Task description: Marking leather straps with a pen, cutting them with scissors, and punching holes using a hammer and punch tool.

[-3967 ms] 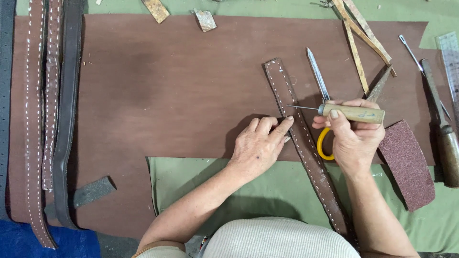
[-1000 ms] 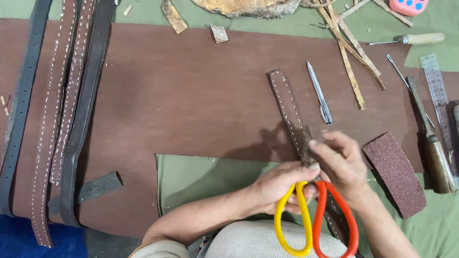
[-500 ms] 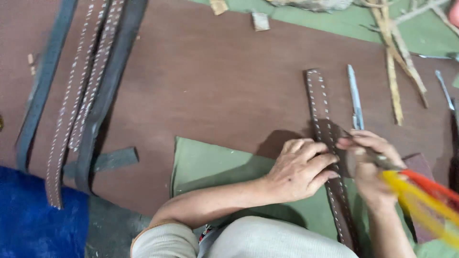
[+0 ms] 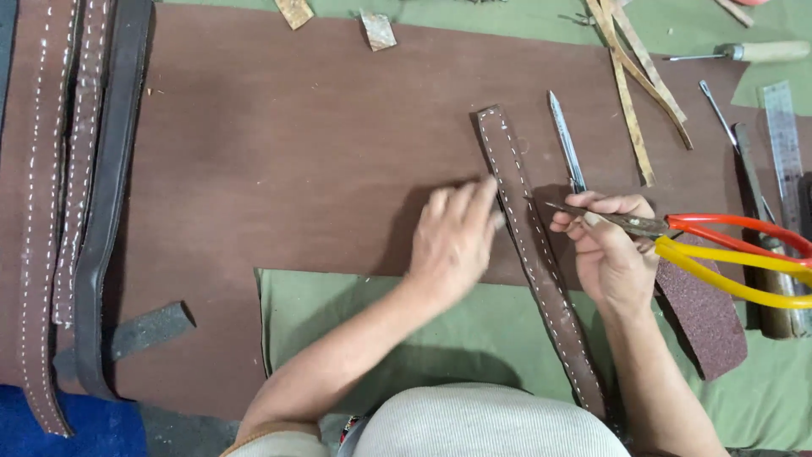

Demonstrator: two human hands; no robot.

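Your brown strap (image 4: 537,254) lies on the big brown leather sheet (image 4: 279,161), a little right of the middle of the frame, and runs down toward the bottom. It already has white stitches along both edges, so the sewing looks done. What seems left is small trimming or tidying near the top part; I cannot see any cut made yet.

Your left hand (image 4: 452,241) is flat and open, fingers spread a little, just left of the strap, with the fingertips touching its edge. It holds nothing.

Your right hand (image 4: 605,250) is just right of the strap and is closed around the scissors (image 4: 719,245) near their blades. The red and yellow handles stick out toward the right edge. The blade tips point left and sit right over the strap.
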